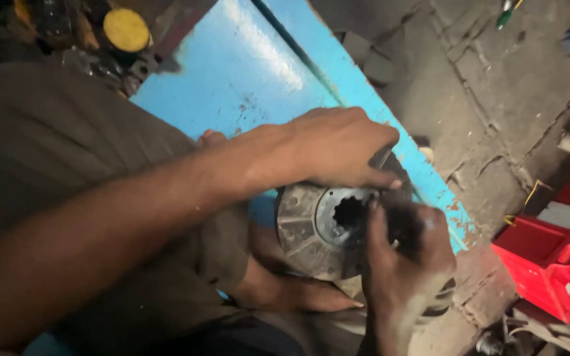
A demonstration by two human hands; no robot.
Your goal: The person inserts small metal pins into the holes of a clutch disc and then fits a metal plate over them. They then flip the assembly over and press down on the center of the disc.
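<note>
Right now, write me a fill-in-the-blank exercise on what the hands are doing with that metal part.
1. Both hands hold a round metal disc whose centre hole is ____.
2. The left hand lies over the disc's ____ edge.
3. The board under the arms is painted ____.
4. The box on the floor at the right is ____.

Missing words: splined (toothed); upper; blue; red

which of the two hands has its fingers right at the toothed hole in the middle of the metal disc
The right hand, coming up from the bottom edge, with fingertips at the splined centre hole of the metal disc. The left hand only grips the disc's upper rim.
</note>
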